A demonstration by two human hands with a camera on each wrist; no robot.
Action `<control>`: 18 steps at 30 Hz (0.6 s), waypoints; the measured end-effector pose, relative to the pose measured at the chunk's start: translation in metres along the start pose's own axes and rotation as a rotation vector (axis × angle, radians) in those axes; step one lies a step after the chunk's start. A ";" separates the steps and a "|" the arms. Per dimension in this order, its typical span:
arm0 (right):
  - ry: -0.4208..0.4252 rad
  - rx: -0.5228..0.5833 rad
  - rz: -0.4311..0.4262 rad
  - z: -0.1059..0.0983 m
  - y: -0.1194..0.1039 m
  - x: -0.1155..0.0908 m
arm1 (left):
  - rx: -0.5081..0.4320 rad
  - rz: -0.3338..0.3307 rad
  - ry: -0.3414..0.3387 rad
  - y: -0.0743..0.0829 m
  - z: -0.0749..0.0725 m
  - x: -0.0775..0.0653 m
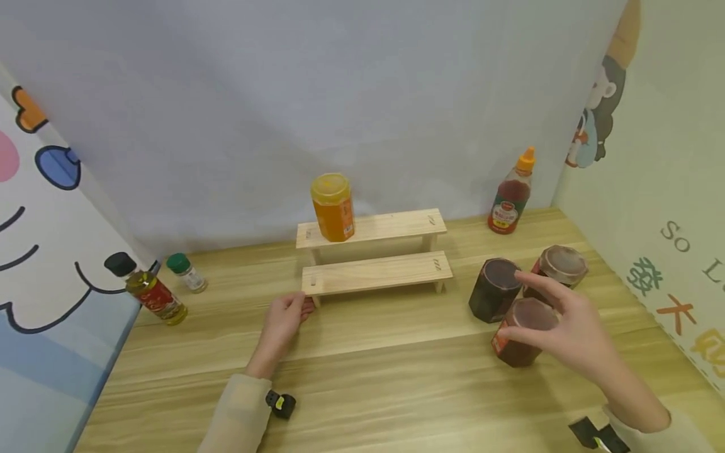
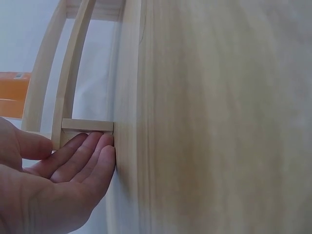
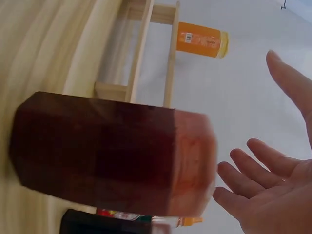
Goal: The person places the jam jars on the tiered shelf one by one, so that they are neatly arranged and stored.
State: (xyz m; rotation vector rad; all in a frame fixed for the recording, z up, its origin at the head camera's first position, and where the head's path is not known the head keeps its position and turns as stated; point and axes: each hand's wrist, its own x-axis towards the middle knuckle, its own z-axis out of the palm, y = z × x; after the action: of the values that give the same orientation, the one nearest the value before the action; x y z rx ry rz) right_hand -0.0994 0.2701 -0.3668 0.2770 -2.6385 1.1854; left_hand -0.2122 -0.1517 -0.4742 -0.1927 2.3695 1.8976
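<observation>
My left hand (image 1: 286, 314) is at the left end of a two-tier wooden rack (image 1: 376, 275). In the left wrist view its thumb (image 2: 36, 146) meets the end of the lower plank, while its fingers reach beneath, against the short leg (image 2: 87, 125). Over the dark jars on the right, my right hand (image 1: 578, 327) spreads thumb and fingers wide above the front jar (image 1: 521, 352), holding nothing. The right wrist view shows a gap between thumb and that reddish-brown jar's lid (image 3: 195, 161). Beside it stand a blackish jar (image 1: 491, 296) and another dark jar (image 1: 561, 267).
A honey-coloured jar with a yellow lid (image 1: 334, 211) stands on the upper tier. Behind the dark jars is a red sauce bottle (image 1: 508, 201). At the left are an oil bottle (image 1: 155, 296) and a small green-capped jar (image 1: 189, 277). Cloth walls border the table.
</observation>
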 end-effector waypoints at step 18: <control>-0.047 0.082 0.065 0.000 0.050 -0.021 | 0.030 -0.003 0.017 0.001 -0.001 -0.001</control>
State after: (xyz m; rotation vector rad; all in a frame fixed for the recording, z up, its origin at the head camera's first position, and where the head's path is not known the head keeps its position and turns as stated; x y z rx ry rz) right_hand -0.0923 0.3045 -0.4086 0.2373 -2.6618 1.3250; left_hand -0.2113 -0.1524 -0.4724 -0.2111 2.4057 1.8653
